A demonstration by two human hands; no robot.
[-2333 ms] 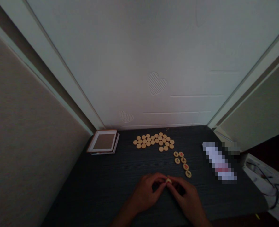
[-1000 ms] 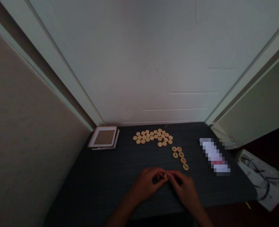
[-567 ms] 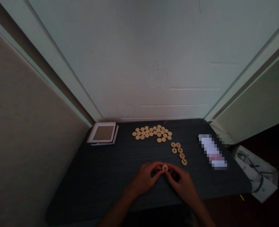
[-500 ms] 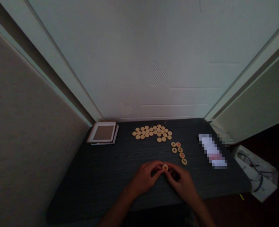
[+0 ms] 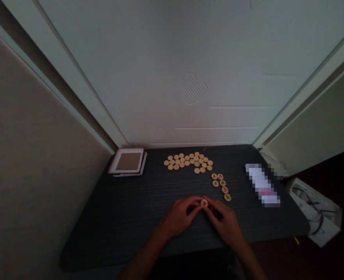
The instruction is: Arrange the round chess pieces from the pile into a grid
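Note:
Between my two hands, over the front part of the dark table, is a round wooden Chinese chess piece with a red character facing up. My left hand pinches its left side with thumb and fingers. From the right, my right hand pinches the same piece. Beyond the right hand lie several face-up pieces with red or dark characters, in a short slanting group. Farther back is a cluster of pale pieces with no marks showing on top.
A shallow box with a white rim stands at the table's back left. To the right lies a blurred-out whitish item. The white door panel rises behind the table. A white box with cables sits beyond the right edge.
The view has shifted very slightly. Both hands keep hold of the same piece in nearly the same place; the pieces on the table have not moved.

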